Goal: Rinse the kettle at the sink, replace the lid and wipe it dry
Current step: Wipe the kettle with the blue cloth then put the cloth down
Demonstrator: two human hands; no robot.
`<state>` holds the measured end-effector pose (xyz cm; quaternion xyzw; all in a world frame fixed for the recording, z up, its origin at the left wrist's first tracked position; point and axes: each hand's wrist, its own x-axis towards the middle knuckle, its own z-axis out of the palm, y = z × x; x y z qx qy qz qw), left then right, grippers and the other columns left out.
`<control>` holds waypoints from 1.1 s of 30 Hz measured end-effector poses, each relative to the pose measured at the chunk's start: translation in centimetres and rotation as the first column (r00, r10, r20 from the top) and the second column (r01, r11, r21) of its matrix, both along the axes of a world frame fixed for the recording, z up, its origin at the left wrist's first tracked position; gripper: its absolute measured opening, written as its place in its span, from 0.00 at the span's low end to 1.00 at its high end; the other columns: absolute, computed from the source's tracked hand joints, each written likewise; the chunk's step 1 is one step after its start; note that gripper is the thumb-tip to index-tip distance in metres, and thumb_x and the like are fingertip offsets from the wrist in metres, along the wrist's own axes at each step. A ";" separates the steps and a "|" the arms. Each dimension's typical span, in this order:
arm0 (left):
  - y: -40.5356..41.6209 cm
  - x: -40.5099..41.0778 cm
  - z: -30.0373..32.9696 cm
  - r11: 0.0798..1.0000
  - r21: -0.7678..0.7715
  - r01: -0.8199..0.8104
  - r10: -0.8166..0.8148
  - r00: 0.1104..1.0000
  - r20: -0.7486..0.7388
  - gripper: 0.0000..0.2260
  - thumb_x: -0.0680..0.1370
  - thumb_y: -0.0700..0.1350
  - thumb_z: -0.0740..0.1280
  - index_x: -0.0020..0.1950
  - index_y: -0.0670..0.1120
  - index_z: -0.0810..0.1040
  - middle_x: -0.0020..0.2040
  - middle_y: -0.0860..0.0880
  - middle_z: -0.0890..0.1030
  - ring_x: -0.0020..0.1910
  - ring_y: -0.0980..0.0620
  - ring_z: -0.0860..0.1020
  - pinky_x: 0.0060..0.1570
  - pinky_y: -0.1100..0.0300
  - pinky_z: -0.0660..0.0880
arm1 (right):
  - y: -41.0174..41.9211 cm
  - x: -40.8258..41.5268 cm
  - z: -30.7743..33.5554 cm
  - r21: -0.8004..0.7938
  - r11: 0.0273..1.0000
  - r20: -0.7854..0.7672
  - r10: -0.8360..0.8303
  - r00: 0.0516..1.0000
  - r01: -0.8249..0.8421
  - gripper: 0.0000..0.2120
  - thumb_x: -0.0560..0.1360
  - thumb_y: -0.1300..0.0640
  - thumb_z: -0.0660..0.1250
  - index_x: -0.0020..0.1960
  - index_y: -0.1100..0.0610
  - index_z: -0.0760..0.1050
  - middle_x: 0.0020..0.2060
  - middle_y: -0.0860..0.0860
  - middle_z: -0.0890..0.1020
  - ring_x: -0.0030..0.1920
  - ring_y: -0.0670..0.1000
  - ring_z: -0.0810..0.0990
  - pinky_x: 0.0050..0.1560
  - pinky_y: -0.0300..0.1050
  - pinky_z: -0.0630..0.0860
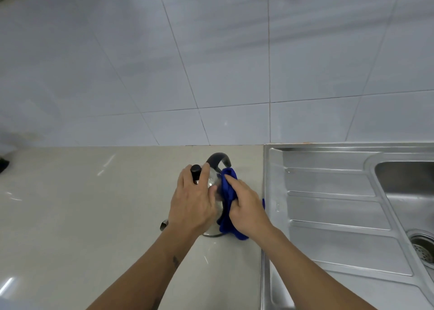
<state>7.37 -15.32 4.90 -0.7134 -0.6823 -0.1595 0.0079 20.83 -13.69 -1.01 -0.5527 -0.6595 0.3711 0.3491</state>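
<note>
A shiny steel kettle (217, 193) stands upright on the beige counter (94, 215), its lid on. Its black handle (219, 159) arches at the far side, and its spout (164, 225) pokes out at the near left. My left hand (192, 204) lies over the top of the kettle, fingers around the lid's black knob (195, 169). My right hand (246, 207) presses a dark blue cloth (229, 192) against the kettle's right side. Most of the kettle's body is hidden under both hands and the cloth.
A stainless steel sink unit begins just right of the kettle: a ribbed drainboard (328, 206), then the basin (408, 187) with a drain strainer (422, 246) at the far right. A white tiled wall (211, 63) rises behind the counter. A dark object (3, 164) sits at the left edge.
</note>
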 end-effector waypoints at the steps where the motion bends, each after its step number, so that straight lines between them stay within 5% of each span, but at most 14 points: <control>1: 0.0 0.0 0.1 1.000 -0.003 0.002 -0.002 1.000 0.005 0.24 0.82 0.51 0.54 0.78 0.51 0.56 0.73 0.44 0.61 0.72 0.46 0.61 0.59 0.55 0.71 | -0.1 -0.4 0.1 0.046 0.999 -0.006 0.004 1.000 -0.004 0.32 0.77 0.68 0.58 0.78 0.49 0.62 0.72 0.48 0.70 0.70 0.50 0.69 0.70 0.42 0.68; 5: 0.0 0.0 0.2 1.000 -0.017 0.014 -0.013 0.999 0.044 0.25 0.81 0.51 0.55 0.78 0.51 0.56 0.73 0.44 0.60 0.73 0.46 0.60 0.59 0.56 0.70 | -0.6 -1.1 -0.7 0.135 0.991 -0.007 0.021 1.000 -0.020 0.36 0.76 0.69 0.58 0.80 0.49 0.57 0.70 0.49 0.69 0.66 0.49 0.69 0.66 0.38 0.68; 12: 1.2 -1.7 0.0 0.997 -0.031 0.065 -0.064 0.996 0.058 0.23 0.81 0.49 0.57 0.77 0.51 0.59 0.72 0.46 0.63 0.70 0.45 0.64 0.59 0.55 0.71 | -1.4 -0.6 -1.6 -0.134 0.991 0.049 -0.014 0.999 0.021 0.32 0.78 0.66 0.61 0.78 0.50 0.57 0.64 0.50 0.74 0.62 0.52 0.75 0.64 0.45 0.74; 18: 2.2 -3.9 0.1 0.978 0.007 0.209 -0.209 0.975 0.070 0.21 0.81 0.46 0.61 0.75 0.50 0.65 0.70 0.48 0.67 0.64 0.48 0.70 0.60 0.59 0.69 | -1.5 -2.2 1.7 0.139 0.990 0.074 0.006 0.997 -0.017 0.36 0.75 0.67 0.64 0.79 0.53 0.57 0.70 0.53 0.69 0.66 0.53 0.71 0.65 0.46 0.73; 22: 3.0 -5.6 0.4 0.952 -0.036 0.305 -0.303 0.952 0.049 0.22 0.81 0.46 0.62 0.76 0.51 0.65 0.72 0.49 0.65 0.64 0.50 0.71 0.58 0.64 0.66 | -0.6 -2.6 0.4 0.186 0.982 0.129 0.016 0.991 -0.040 0.38 0.75 0.65 0.66 0.80 0.53 0.54 0.70 0.54 0.68 0.66 0.53 0.70 0.64 0.48 0.75; 27: 3.4 -6.3 0.6 0.943 -0.068 0.326 -0.323 0.945 0.043 0.24 0.81 0.46 0.62 0.77 0.53 0.63 0.74 0.49 0.63 0.68 0.49 0.69 0.61 0.64 0.66 | -0.6 -1.9 -3.3 -0.021 1.000 0.207 0.011 0.978 -0.007 0.44 0.74 0.60 0.70 0.80 0.50 0.47 0.67 0.52 0.70 0.63 0.52 0.73 0.62 0.50 0.77; 29: 3.3 -6.2 0.3 0.945 -0.053 0.324 -0.322 0.946 0.046 0.24 0.81 0.45 0.63 0.77 0.52 0.63 0.74 0.49 0.64 0.68 0.49 0.69 0.61 0.65 0.65 | -1.7 -2.2 -4.3 -0.025 1.000 0.332 0.005 0.943 0.003 0.46 0.74 0.60 0.71 0.80 0.51 0.43 0.71 0.52 0.67 0.68 0.52 0.71 0.62 0.48 0.78; 33: 3.5 -6.1 0.1 0.950 -0.043 0.309 -0.307 0.950 0.060 0.24 0.81 0.44 0.63 0.77 0.52 0.64 0.73 0.48 0.64 0.69 0.47 0.68 0.64 0.60 0.67 | -3.2 -3.0 -4.6 0.160 0.987 0.282 -0.018 0.959 -0.028 0.41 0.75 0.66 0.66 0.81 0.58 0.47 0.80 0.54 0.51 0.79 0.54 0.57 0.64 0.41 0.75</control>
